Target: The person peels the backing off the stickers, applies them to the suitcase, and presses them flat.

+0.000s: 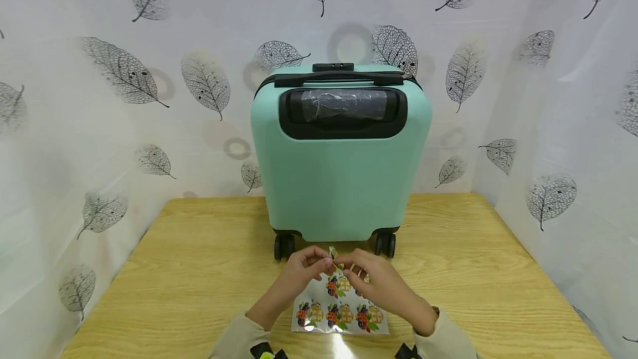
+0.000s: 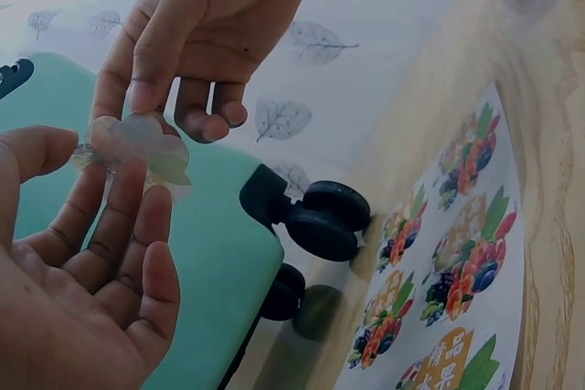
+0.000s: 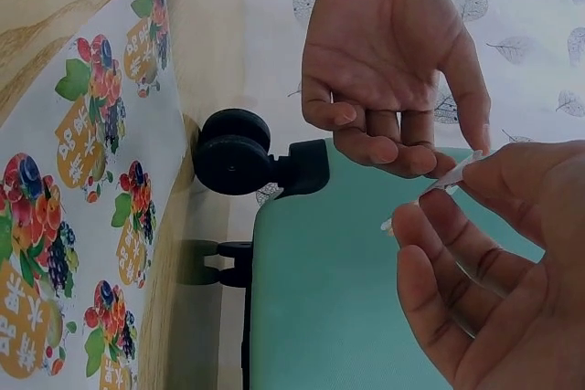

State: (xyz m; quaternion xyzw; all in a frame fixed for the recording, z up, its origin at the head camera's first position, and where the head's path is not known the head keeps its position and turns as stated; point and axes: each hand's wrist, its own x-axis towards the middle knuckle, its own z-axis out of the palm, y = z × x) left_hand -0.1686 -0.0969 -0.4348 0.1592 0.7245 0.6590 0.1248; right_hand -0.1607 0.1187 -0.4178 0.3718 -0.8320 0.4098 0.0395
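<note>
In front of the suitcase, both hands meet over one small cut-out sticker [image 1: 332,251], whose pale back [image 2: 142,148] faces the left wrist camera. My left hand [image 1: 305,265] pinches one edge between thumb and fingertips. At another edge, my right hand [image 1: 371,278] pinches the sticker with thumb and forefinger, its other fingers loosely bent. The right wrist view shows the sticker [image 3: 452,173] nearly edge-on. Below the hands a sticker sheet [image 1: 344,328] lies on the table, printed with several fruit clusters and orange lettering; the hands partly cover its far part.
A mint green suitcase [image 1: 339,187] stands upright on black wheels [image 1: 284,246] just beyond the hands. Its black recessed handle area [image 1: 344,129] faces me. Wood-grain table [image 1: 189,270] extends to both sides, and a white leaf-patterned curtain [image 1: 209,32] hangs around it.
</note>
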